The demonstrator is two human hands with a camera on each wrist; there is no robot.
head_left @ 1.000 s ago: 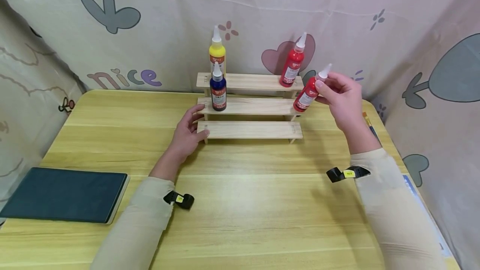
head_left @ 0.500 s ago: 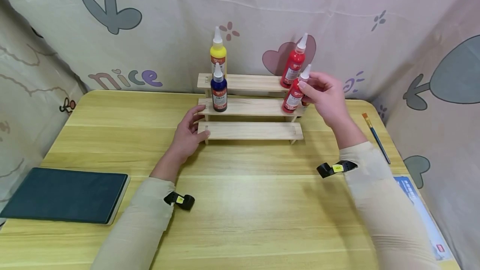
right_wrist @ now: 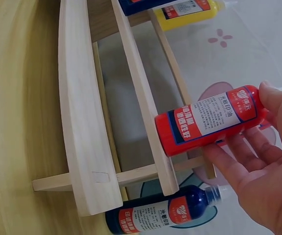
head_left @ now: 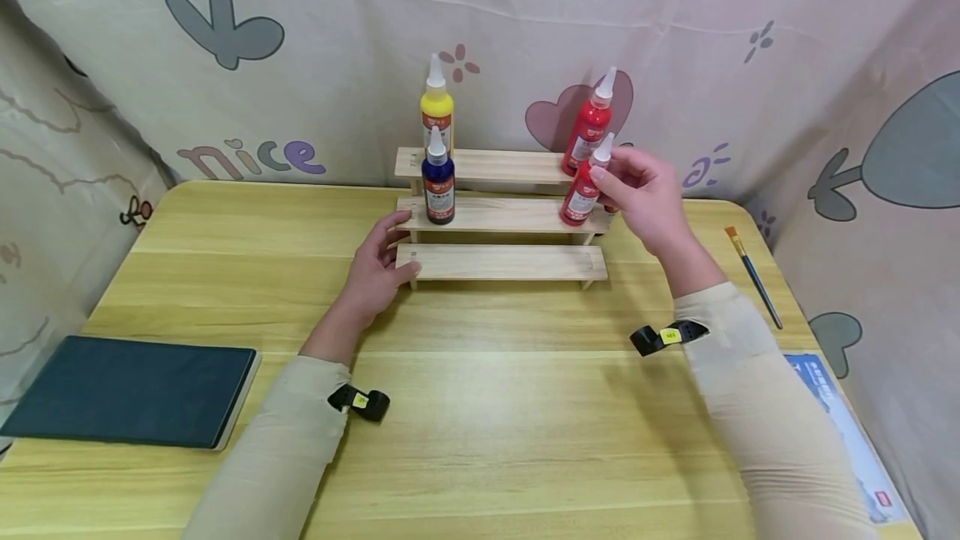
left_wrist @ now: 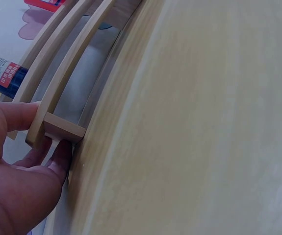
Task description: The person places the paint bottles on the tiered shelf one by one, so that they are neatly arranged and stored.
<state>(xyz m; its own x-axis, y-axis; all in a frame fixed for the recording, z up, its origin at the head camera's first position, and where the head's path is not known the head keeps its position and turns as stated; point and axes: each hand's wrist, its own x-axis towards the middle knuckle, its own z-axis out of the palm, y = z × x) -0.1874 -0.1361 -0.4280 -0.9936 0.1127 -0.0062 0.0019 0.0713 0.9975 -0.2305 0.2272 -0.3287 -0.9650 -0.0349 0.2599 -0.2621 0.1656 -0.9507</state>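
A three-tier wooden rack (head_left: pixel 501 262) stands on the table. My left hand (head_left: pixel 377 267) grips its left end, with the thumb (left_wrist: pixel 20 115) against a shelf edge. In my right hand (head_left: pixel 651 200), a red squeeze bottle (head_left: pixel 581 197) with a white nozzle is pinched near its top. The bottle's base meets the right end of the middle shelf (right_wrist: pixel 143 88). Behind it, another red bottle (head_left: pixel 588 133) stands on the top shelf. At the left are a dark blue bottle (head_left: pixel 438 188) on the middle shelf and a yellow bottle (head_left: pixel 436 111) on the top one.
Beside the rack's right end is another dark blue bottle (right_wrist: pixel 155 213), mostly hidden in the head view. A paintbrush (head_left: pixel 755 280) and a blue-and-white packet (head_left: pixel 847 436) lie at the right table edge. A dark green book (head_left: pixel 131 390) lies at the left.
My right hand has moved left, bringing the tilted red bottle from the rack's right side onto the middle shelf, more upright now. The left hand stays at the rack.
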